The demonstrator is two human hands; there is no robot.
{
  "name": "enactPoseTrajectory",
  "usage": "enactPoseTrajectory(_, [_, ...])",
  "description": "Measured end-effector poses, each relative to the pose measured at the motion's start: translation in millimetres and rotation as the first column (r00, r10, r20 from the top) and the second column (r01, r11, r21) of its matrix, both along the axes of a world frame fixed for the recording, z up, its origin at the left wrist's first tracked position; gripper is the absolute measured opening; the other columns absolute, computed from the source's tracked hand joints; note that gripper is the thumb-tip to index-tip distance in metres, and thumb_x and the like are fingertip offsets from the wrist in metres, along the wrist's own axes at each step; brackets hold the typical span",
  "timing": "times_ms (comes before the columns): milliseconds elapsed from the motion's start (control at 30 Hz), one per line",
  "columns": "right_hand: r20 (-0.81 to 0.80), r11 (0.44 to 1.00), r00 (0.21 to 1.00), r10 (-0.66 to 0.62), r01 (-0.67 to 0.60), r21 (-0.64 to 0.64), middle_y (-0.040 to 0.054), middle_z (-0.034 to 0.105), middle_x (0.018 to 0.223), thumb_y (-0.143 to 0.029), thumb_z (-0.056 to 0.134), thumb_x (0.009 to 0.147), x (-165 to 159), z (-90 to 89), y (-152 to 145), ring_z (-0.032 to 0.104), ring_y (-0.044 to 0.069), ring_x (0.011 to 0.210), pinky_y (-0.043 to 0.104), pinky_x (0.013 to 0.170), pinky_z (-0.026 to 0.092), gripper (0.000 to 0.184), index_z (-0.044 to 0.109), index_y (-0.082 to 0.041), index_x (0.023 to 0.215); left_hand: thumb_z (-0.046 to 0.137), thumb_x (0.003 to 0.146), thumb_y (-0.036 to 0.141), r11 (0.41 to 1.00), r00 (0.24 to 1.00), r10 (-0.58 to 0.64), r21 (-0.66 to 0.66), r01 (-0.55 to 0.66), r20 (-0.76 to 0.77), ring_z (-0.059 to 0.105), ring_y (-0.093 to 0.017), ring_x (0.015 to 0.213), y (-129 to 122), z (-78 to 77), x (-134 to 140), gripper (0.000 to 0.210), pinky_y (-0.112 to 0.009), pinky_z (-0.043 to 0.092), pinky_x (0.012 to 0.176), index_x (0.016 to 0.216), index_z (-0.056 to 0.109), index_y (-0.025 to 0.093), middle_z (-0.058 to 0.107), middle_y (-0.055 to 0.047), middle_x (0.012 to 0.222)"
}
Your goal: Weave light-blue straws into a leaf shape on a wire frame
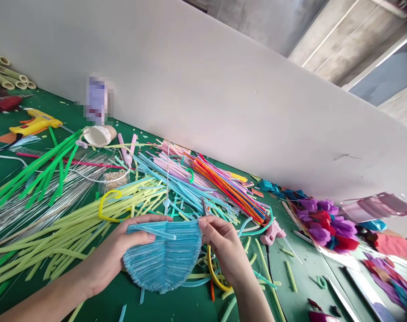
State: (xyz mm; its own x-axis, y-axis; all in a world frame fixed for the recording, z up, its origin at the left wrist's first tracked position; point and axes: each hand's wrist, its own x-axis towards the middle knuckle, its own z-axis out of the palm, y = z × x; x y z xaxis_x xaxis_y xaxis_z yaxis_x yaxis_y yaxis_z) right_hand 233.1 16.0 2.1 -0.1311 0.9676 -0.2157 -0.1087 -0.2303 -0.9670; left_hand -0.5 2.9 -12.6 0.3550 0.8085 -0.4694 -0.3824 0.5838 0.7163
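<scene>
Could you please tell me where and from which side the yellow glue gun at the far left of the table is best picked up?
Probably by its handle, coming from above. The glue gun lies flat on its side on the green table, nozzle pointing right, so the body and handle face up, unobstructed. Both hands are currently holding the blue petal.

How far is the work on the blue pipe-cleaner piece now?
The blue pipe-cleaner fan already looks densely packed, its lower edge rounded. In hand: the left hand grips its left top corner, the right hand pinches the right corner, and a thin wire rises from the top edge. What seems left: that wire is untrimmed, and loose blue pipe cleaners lie unused behind.
</scene>
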Motion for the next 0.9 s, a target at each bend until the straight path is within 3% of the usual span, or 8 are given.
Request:
enactPoseTrajectory(200, [-0.040, 1.000, 0.999, 0.010, -0.011, -0.026, -0.0002, 0.064, 0.074, -0.038, 0.078, 0.078, 1.5, -3.4, 0.7, 0.054, 0.009, 0.064, 0.021, 0.060, 0.045, 0.022, 0.072, -0.018, 0.084, 0.072, 0.077, 0.027, 1.000, 1.000, 0.003, -0.002, -0.003, -0.005, 0.064, -0.032, 0.114, 0.9, -0.2, 0.3, 0.036, -0.036, 0.052, 0.091, 0.112, 0.073, 0.021, 0.074, -0.009, 0.118])
enactPoseTrajectory(400, [-0.038, 1.000, 0.999, 0.007, -0.008, -0.005, -0.0018, 0.059, 0.068, -0.041, 0.075, 0.080, 0.4, -2.2, 1.6, 0.051, 0.008, 0.061, 0.019, 0.057, 0.043, 0.024, 0.070, -0.017, 0.077, 0.072, 0.076, 0.026, 1.000, 1.000, 0.026, 0.001, -0.026, -0.013, 0.065, -0.033, 0.114, 0.4, -4.7, 1.0, 0.037, -0.038, 0.052, 0.092, 0.113, 0.072, 0.020, 0.073, -0.011, 0.119])
enactPoseTrajectory(667, [0.150, 0.996, 0.988, 0.037, -0.047, 0.070, -0.0010, 0.058, 0.068, -0.045, 0.074, 0.079, 4.8, 0.7, 0.2, 0.049, 0.011, 0.062, 0.023, 0.059, 0.041, 0.029, 0.067, -0.016, 0.079, 0.072, 0.075, 0.024, 0.999, 0.999, 0.020, -0.027, -0.021, -0.038, 0.067, -0.034, 0.110, 1.3, 1.6, 1.6, 0.034, -0.040, 0.051, 0.092, 0.108, 0.074, 0.017, 0.075, -0.012, 0.113])
enactPoseTrajectory(900, [0.288, 0.995, 0.957, 0.012, -0.041, 0.096, -0.0013, 0.053, 0.068, -0.050, 0.068, 0.082, -1.5, 0.0, -1.8, 0.045, 0.011, 0.061, 0.024, 0.055, 0.036, 0.034, 0.061, -0.017, 0.080, 0.072, 0.078, 0.026, 0.999, 1.000, 0.019, 0.035, -0.018, -0.025, 0.066, -0.033, 0.112, 1.0, -9.4, 1.6, 0.036, -0.036, 0.053, 0.090, 0.113, 0.072, 0.019, 0.073, -0.010, 0.119])
